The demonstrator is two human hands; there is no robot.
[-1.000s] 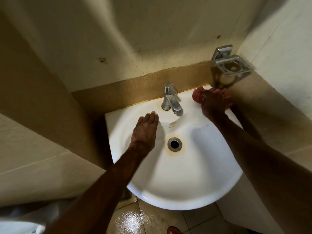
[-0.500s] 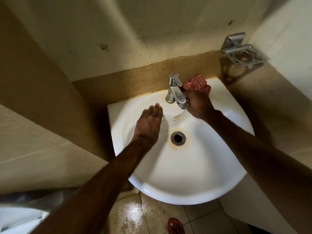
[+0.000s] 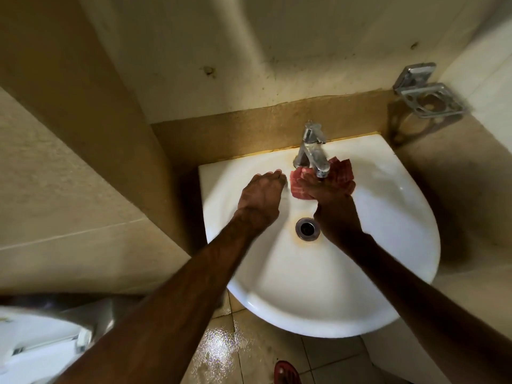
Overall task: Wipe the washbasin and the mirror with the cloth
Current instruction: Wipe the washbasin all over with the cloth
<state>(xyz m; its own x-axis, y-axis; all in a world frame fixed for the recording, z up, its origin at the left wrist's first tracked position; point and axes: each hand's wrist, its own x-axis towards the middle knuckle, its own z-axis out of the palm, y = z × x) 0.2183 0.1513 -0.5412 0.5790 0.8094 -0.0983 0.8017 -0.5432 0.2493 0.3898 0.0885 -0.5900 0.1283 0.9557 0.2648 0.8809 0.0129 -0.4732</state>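
Pressing down at the far wall of the washbasin, the right hand has the red cloth pinned under it, right beneath the spout of the faucet. The fingers are spread over the wad. Whether they curl into it, I cannot tell through the blur. The cloth pokes out on both sides of the hand, so its long axis runs left to right across the bowl. Over on the left slope, the left hand lies flat, fingers straight and together, holding nothing, just beside the cloth but not on it.

Here's what matters: the cloth sits at the far end, and most of the bowl lies nearer, with the drain directly near-side of the right hand. The natural pull, I'd say, is toward the near rim or out along the right slope. The right hand owns that stroke, and the left looks like a brace. There is rust-coloured staining around the drain to deal with. No mirror in view.
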